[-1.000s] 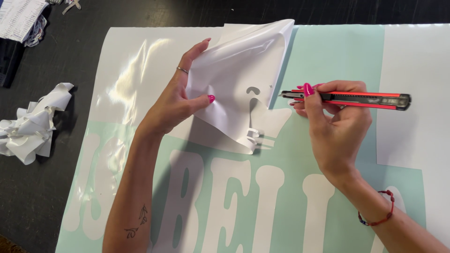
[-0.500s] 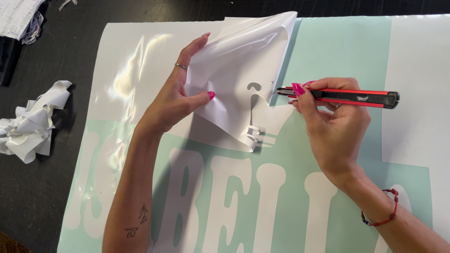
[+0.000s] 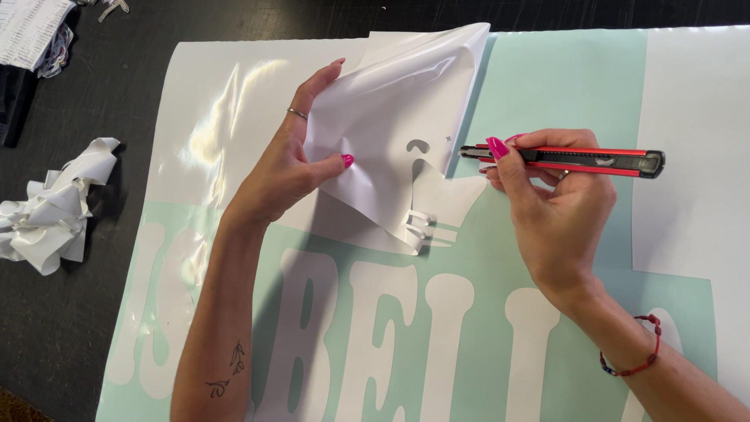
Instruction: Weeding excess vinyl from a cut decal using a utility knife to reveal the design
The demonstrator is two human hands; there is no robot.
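Observation:
A big pale-green vinyl sheet (image 3: 562, 86) with large white cut-out letters lies on a dark table. My left hand (image 3: 293, 168) pinches a peeled flap of white vinyl (image 3: 391, 117) and holds it lifted and folded back over the sheet. My right hand (image 3: 547, 203) grips a red and black utility knife (image 3: 578, 159), held level, its tip by the flap's right edge where the flap still joins the sheet. Curled strips of vinyl (image 3: 418, 227) hang at the flap's lower edge.
A crumpled heap of white vinyl scraps (image 3: 51, 211) lies on the dark table (image 3: 70, 328) at the left. Papers and cloth (image 3: 35, 31) sit at the top left corner. Bare white backing (image 3: 695, 156) shows at the right.
The knife tip has moved slightly left toward the flap's edge. My left hand keeps the flap lifted, a little higher than before.

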